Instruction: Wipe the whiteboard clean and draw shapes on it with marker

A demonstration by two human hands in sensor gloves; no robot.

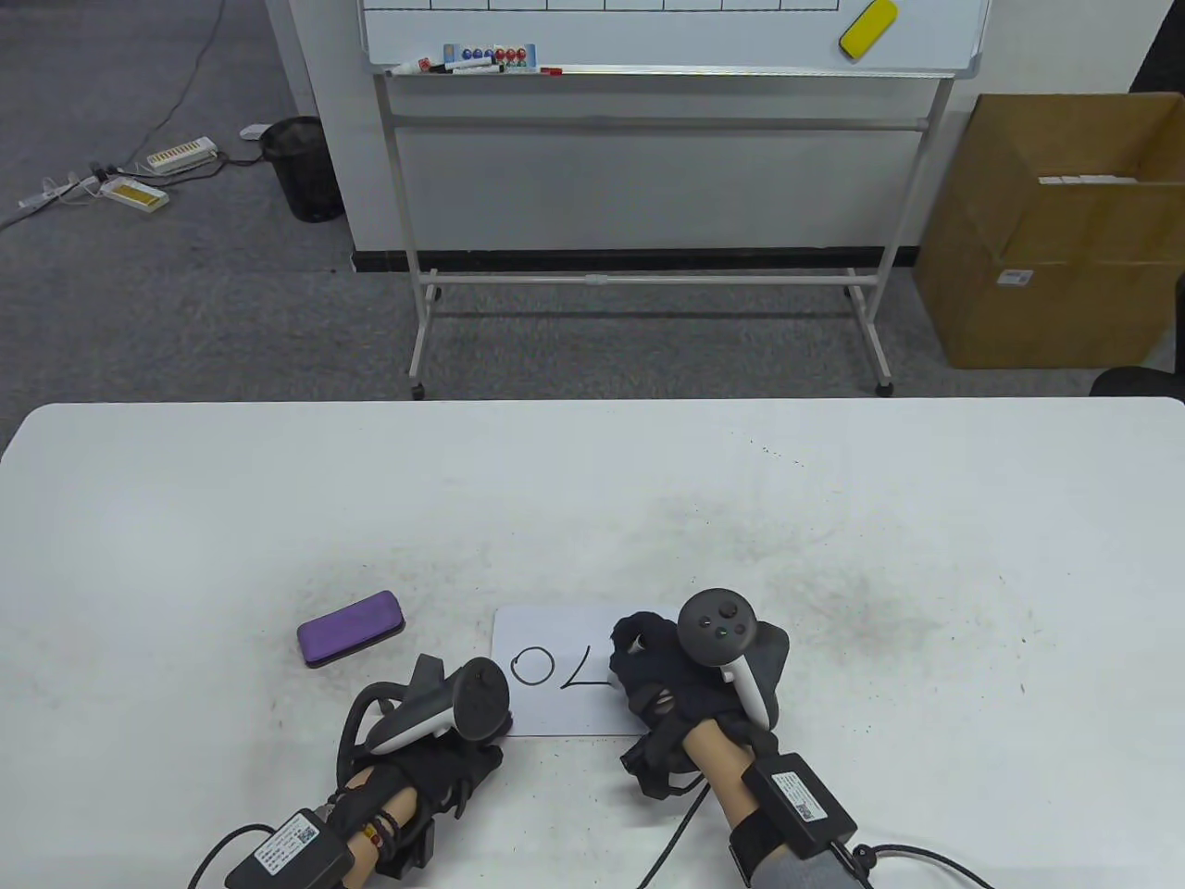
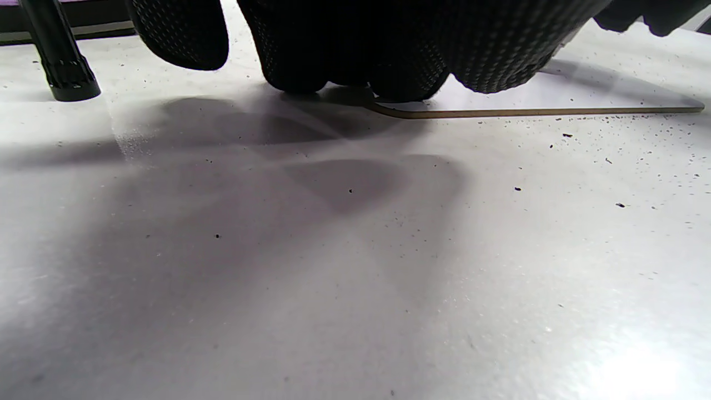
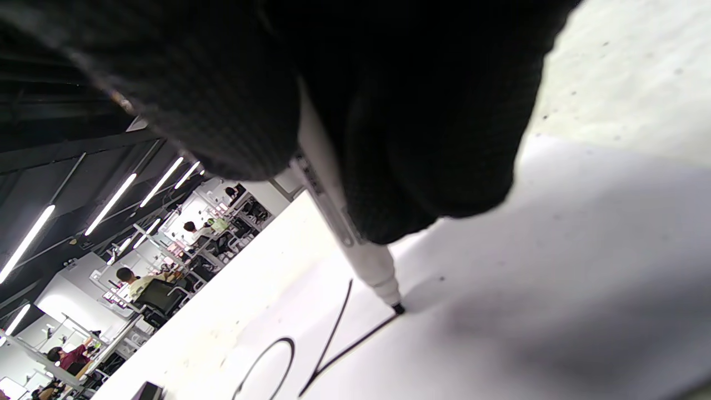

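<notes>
A small whiteboard (image 1: 555, 718) lies flat near the table's front edge, with a black circle (image 1: 532, 665) and two strokes of an angle (image 1: 583, 669) drawn on it. My right hand (image 1: 641, 650) grips a white marker (image 3: 355, 244), and its black tip (image 3: 397, 307) touches the board at the end of a stroke. My left hand (image 1: 474, 739) rests at the board's lower left corner, its fingertips (image 2: 408, 83) on the board's edge (image 2: 527, 112). A purple eraser (image 1: 351, 628) lies on the table, left of the board.
The white table (image 1: 278, 500) carries dark smudges and specks. Behind it stands a large whiteboard on a wheeled frame (image 1: 667, 278) with a yellow eraser (image 1: 867, 30). An open cardboard box (image 1: 1055, 241) is at the right and a black bin (image 1: 304, 167) at the left.
</notes>
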